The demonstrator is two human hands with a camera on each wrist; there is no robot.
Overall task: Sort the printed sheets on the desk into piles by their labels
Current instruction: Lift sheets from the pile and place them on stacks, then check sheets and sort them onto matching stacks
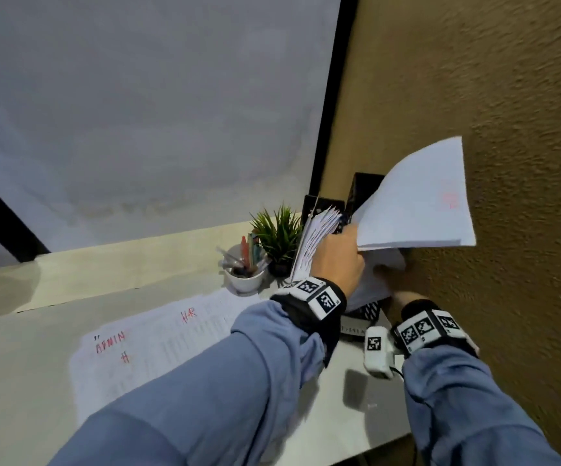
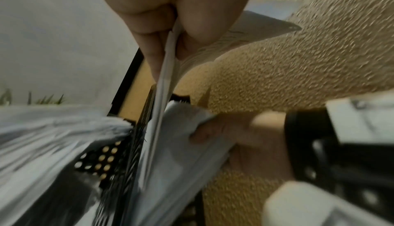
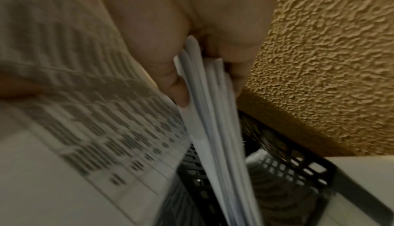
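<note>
Paper fills both hands at the far right corner of the worktop [image 1: 30, 381], beside the textured wall [image 1: 507, 95]; the left hand [image 1: 337, 260] has its grip clenched on a thin sheaf of sheets [image 1: 416, 203], thumb and fingers pinching its lower edge so that it fans up and to the right, a faint red mark on the top page too blurred to read; the right hand [image 1: 403, 297], lower and nearer the wall, pinches a second bundle of sheets [image 3: 213, 111] that stands in a black perforated file holder [image 1: 364, 311]; more paper [image 1: 316, 237] stands in the neighbouring slot to the left. Two labelled sheets lie flat on the worktop nearer the person, one marked ADMIN [image 1: 111, 341] and one marked HR [image 1: 188, 316], so the piles look begun; a white cup of pens [image 1: 245, 274] and a small potted plant [image 1: 279, 233] stand between them and the holder.

The step in hand seems to be drawing unsorted sheets out of the holder. The next move probably calls for bringing the sheaf over the worktop, reading its red label, and laying each page on the matching pile; the loose pinch risks pages slipping or fanning apart.
</note>
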